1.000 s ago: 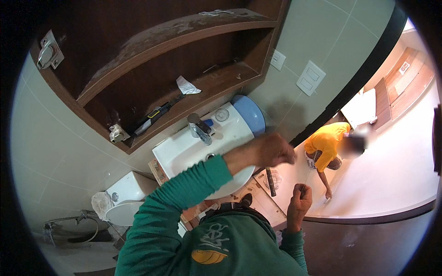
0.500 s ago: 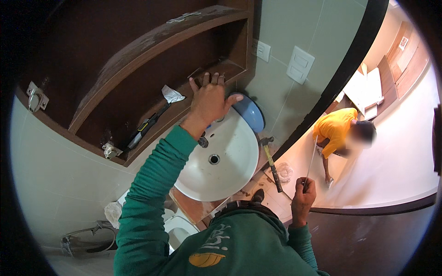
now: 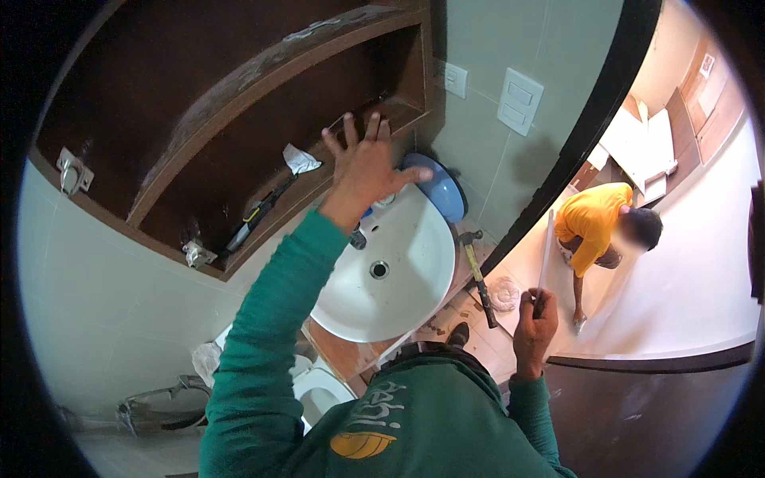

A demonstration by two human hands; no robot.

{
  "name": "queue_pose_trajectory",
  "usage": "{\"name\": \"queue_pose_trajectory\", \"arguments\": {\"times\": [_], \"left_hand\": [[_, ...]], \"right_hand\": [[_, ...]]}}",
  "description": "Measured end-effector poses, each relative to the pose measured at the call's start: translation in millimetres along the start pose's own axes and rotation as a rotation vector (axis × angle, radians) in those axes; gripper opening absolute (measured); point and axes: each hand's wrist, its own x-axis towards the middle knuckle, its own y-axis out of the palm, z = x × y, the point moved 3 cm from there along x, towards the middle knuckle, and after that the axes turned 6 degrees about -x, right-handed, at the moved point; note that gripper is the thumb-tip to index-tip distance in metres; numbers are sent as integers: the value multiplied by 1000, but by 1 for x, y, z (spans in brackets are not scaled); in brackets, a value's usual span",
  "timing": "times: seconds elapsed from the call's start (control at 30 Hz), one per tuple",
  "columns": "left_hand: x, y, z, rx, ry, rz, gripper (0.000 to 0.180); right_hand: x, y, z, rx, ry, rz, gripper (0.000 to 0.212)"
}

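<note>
My left hand [image 3: 362, 175] is open, its fingers spread over the lower front edge of a dark brown cabinet [image 3: 414, 111]. Whether the fingertips touch the wood I cannot tell. Near it on the bottom shelf lie a crumpled white paper [image 3: 301, 160] and a black-and-grey tool with a yellow mark [image 3: 253, 218], perhaps a cutter. Below my wrist is a white washbasin [image 3: 398, 279]. To the right, my right hand [image 3: 535, 328] is closed around the lower end of a thin, pale strip [image 3: 547, 247], which points up and away toward the doorway.
A hammer [image 3: 479, 279] rests beside the basin's right rim, near a round blue object [image 3: 440, 191]. Two metal hinges [image 3: 73, 172] stick out from the cabinet. A person in a yellow shirt [image 3: 594, 219] crouches beyond the dark door frame [image 3: 578, 147]. A toilet [image 3: 323, 394] stands below.
The fingers of my left hand have spread wider near the shelf edge. My right hand has risen slightly, and the strip now stands more upright. The crouching person's arm has shifted.
</note>
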Motion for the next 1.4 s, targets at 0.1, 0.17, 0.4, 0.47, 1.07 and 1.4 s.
{"name": "queue_pose_trajectory", "arguments": {"times": [0.1, 0.17, 0.4, 0.47, 1.07, 1.4], "left_hand": [[-6, -11, 10, -60, 40, 77, 127], [-4, -13, 16, -130, 43, 107, 124], [6, -12, 20, -143, 42, 154, 117], [14, -9, 17, -148, 20, 168, 118], [26, -39, 41, -417, -104, 140, 39], [75, -31, 49, -350, 324, 127, 17]], "right_hand": [[-6, -14, -21, -55, 38, -27, 16], [-9, -18, -27, -89, 61, -38, 17], [6, 0, -17, -18, 28, -14, 18], [9, 12, -6, -34, 1, 20, 16], [12, -10, -20, -122, 31, 46, 15], [57, 4, -41, -107, 73, 115, 15]]}}
